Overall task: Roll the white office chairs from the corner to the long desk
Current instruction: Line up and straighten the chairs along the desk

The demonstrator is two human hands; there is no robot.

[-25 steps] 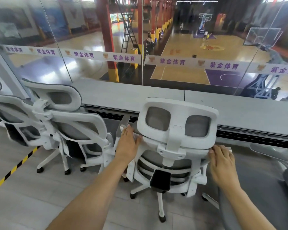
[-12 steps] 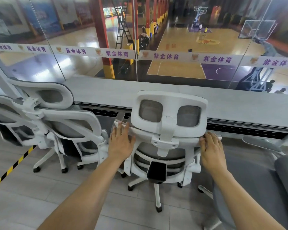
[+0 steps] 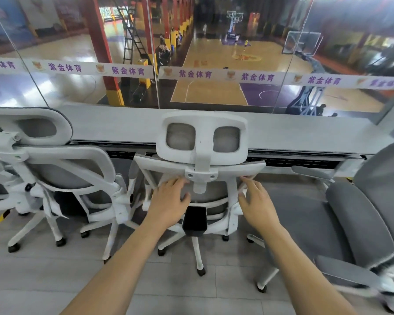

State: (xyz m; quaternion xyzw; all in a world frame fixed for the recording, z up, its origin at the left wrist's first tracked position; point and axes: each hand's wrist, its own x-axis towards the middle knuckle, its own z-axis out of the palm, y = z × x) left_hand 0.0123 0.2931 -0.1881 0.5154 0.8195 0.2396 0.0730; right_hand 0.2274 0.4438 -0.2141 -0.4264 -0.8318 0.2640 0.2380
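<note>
Left hand [image 3: 171, 201] and right hand [image 3: 256, 203], fingers spread, at white chair [image 3: 203, 137]; glass strip [image 3: 216, 75] reads 紫金体育.

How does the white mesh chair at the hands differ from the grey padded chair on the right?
The white mesh chair has an open frame; the grey padded chair is solid upholstery. The white one shows its back squarely; the grey one is turned sideways. Both have white caster bases.

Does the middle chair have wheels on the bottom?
Yes, the middle chair has small black wheels at the ends of its white legs.
</note>
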